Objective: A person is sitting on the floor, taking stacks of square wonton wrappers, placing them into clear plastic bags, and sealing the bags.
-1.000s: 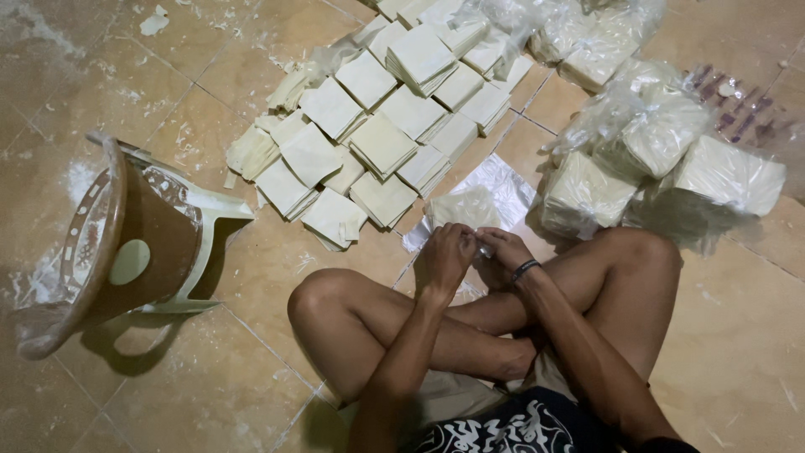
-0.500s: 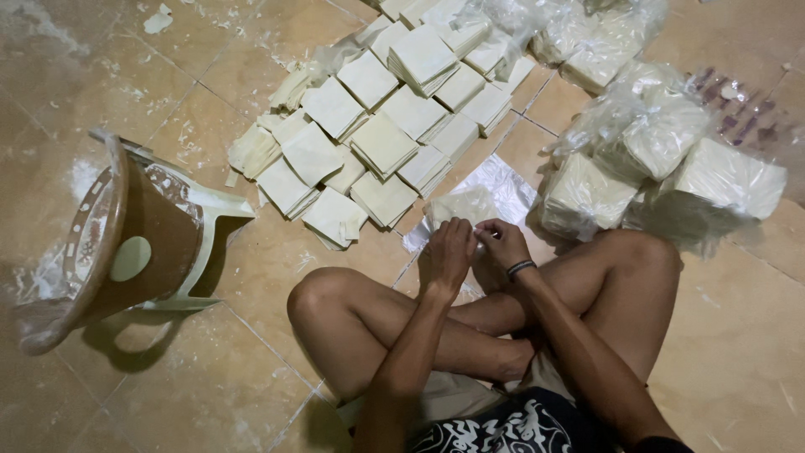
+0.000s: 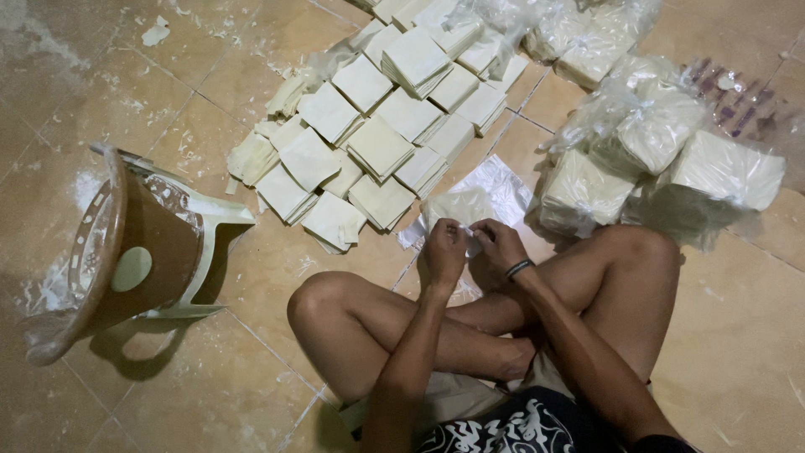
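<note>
I sit cross-legged on a tiled floor. My left hand [image 3: 442, 252] and my right hand [image 3: 496, 250] meet in front of my knees, both pinching the neck of a clear plastic bag [image 3: 470, 204] filled with pale square sheets. A dark band circles my right wrist. The bag lies on the floor just beyond my fingers. Loose stacks of the same pale square sheets [image 3: 381, 126] spread over the floor ahead and to the left.
Several filled, tied plastic bags [image 3: 662, 159] are heaped at the right. A tipped-over plastic stool [image 3: 134, 252] lies at the left. White dust and scraps litter the brown tiles [image 3: 738, 361].
My hands have stayed together at the bag's neck, with only small finger movements. The view has shifted slightly.
</note>
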